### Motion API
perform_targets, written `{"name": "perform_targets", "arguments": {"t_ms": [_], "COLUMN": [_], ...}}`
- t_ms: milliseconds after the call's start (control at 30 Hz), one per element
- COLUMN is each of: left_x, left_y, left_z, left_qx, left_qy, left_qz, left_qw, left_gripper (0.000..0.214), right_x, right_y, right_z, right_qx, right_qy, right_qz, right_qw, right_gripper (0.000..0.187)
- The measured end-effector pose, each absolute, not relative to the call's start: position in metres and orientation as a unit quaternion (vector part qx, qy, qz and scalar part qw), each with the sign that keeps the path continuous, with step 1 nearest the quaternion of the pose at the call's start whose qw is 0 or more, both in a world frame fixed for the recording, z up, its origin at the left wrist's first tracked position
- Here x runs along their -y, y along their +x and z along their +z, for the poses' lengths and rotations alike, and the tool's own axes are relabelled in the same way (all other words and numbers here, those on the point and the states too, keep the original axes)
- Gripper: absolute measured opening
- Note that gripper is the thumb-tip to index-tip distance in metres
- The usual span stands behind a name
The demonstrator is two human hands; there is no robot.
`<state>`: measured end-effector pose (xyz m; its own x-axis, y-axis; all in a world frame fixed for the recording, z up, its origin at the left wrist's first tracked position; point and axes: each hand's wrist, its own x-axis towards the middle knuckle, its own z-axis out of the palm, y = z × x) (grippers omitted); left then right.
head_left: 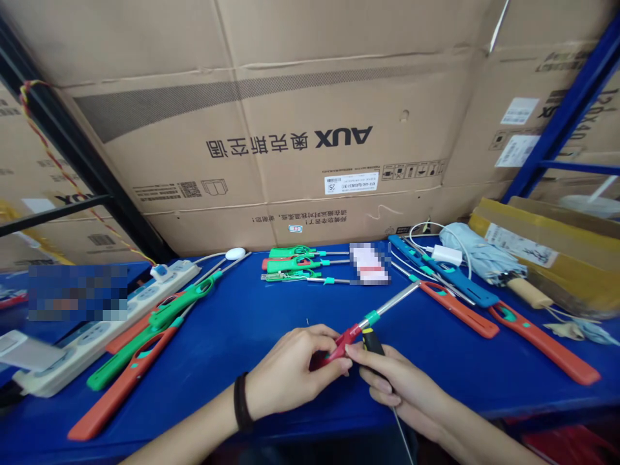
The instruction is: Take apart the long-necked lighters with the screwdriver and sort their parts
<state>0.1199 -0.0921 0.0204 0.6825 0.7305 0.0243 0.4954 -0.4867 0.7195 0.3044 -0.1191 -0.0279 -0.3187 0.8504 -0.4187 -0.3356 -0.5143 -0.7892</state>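
Note:
My left hand [295, 371] is closed around a red long-nosed lighter [349, 337], a little above the blue table [271, 316]. Its metal tube with a green collar points up and to the right. My right hand [392, 378] holds a screwdriver [372, 342] with a black and yellow handle, its thin shaft pointing down towards me. The right thumb and fingertip also touch the red lighter's body near the left fingertips. Most of the lighter's handle is hidden inside my left hand.
Several orange and green lighters [181, 303] lie on the left beside a white power strip [92, 336]. Green lighter parts [290, 263] lie at the back. Orange lighters [545, 345] and blue lighters [455, 278] lie right, near a folded umbrella [489, 252] and yellow-taped box [557, 258]. Cardboard [290, 97] stands behind.

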Motion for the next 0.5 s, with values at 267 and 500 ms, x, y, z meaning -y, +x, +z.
{"name": "perform_targets", "arguments": {"t_ms": [267, 500], "left_x": [0.084, 0.081], "left_y": [0.117, 0.116], "left_z": [0.025, 0.037], "left_qx": [-0.315, -0.326], "left_qy": [0.826, 0.858], "left_qz": [0.115, 0.039], "left_qw": [0.453, 0.394], "left_gripper": [0.033, 0.029], "right_x": [0.121, 0.122], "right_y": [0.306, 0.303], "right_z": [-0.032, -0.031], "right_qx": [0.373, 0.378], "right_qy": [-0.432, -0.449], "right_qz": [0.738, 0.729], "right_qw": [0.360, 0.352], "right_gripper": [0.030, 0.033]}}
